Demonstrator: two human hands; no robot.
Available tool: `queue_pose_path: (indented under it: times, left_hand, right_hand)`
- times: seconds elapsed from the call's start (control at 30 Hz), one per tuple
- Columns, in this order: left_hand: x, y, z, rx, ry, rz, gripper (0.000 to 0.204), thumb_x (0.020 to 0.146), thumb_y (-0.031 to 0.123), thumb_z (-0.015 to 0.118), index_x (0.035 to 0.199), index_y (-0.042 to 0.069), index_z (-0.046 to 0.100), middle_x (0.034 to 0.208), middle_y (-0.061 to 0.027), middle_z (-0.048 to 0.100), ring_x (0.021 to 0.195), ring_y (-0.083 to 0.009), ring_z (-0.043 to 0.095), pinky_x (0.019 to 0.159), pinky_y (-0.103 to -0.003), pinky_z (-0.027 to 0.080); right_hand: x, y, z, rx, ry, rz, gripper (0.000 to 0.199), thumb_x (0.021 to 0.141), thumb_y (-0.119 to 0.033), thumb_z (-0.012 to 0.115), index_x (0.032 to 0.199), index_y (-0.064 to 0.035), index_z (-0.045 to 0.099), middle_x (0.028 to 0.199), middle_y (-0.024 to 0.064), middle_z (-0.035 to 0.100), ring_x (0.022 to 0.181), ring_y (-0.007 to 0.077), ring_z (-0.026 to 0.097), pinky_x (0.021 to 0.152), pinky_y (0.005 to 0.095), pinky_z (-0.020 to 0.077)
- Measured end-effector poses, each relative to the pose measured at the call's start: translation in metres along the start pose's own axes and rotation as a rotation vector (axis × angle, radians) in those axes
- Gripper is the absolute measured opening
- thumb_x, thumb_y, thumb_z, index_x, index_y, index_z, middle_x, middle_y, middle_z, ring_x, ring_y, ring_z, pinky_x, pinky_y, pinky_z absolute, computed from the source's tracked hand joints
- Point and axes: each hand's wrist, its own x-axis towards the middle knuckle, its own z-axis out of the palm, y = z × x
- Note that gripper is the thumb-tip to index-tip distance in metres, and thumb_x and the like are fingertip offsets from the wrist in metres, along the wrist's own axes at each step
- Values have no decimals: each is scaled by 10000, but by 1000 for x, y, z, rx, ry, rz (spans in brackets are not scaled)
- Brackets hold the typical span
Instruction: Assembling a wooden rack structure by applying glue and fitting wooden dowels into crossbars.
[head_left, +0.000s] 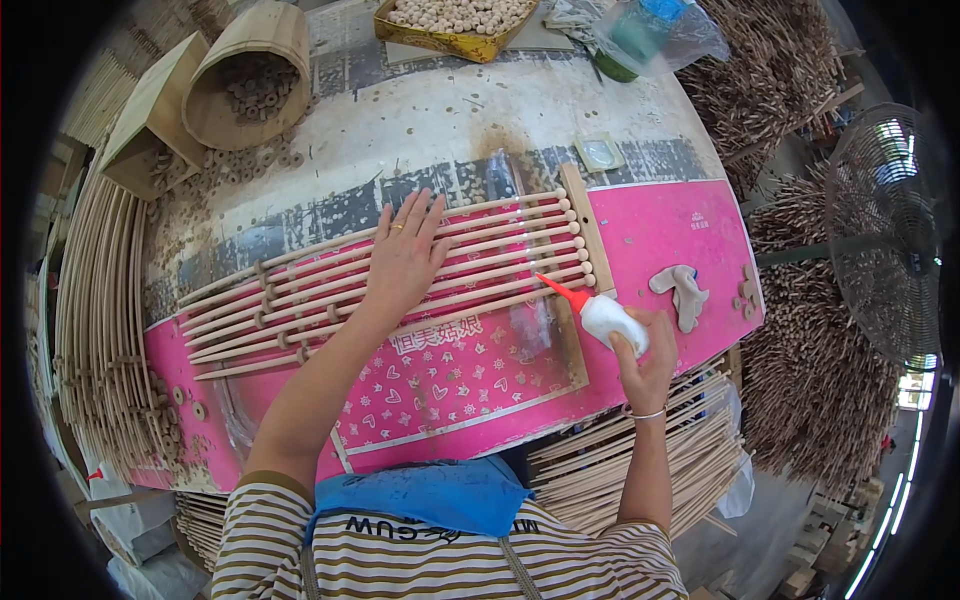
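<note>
"On the pink-covered surface [650,230], where are the hands?"
"The left hand [405,255] spreads open over the rods [480,264]; the right hand [645,350] grips a white bottle [612,322], nozzle [562,289] near them."
"Progress?"
"Balls [578,242] cap the right ends, apparently done; rings [333,313] sit partway; liquid applied, can't tell."

This is a wood workshop, shown by the stained desk [430,120] lined with ball-tipped sticks [505,227], a tub [268,38] of wooden rings [262,95], a tray [440,42] of beads [460,13], big stick piles [820,400] and a caged fan [885,230].
</note>
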Motion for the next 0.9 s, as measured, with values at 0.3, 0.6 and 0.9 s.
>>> queue_pose_path:
  times: [0.3, 0.6, 0.9]
  left_hand:
    - [0, 2, -3, -1, -18, -10, 603, 1064, 345, 553, 1608, 128, 408, 1647, -113, 424, 1546, -266, 359, 1287, -506, 229]
    - [-1, 0, -3, 2, -14, -10, 602, 1065, 348, 551, 1611, 136, 408, 1647, -110, 425, 1543, -271, 365, 1286, -505, 232]
    - [0, 1, -1, -3, -13, -9, 594, 1072, 349, 540, 1610, 135, 408, 1644, -113, 428, 1541, -271, 366, 1286, -506, 232]
  right_hand:
    - [-7, 4, 2, -58, 20, -24, 309, 836, -84, 779, 1114, -1, 672, 973, 169, 644, 897, 364, 630, 789, 432, 495]
    - [-17, 0, 0, -11, -1, 61, 318, 829, -66, 781, 1115, 6, 662, 1003, 141, 654, 919, 298, 645, 822, 384, 500]
    - [-32, -3, -5, 6, 28, 78, 342, 815, -65, 790, 1129, -2, 666, 994, 154, 644, 917, 335, 638, 813, 413, 497]
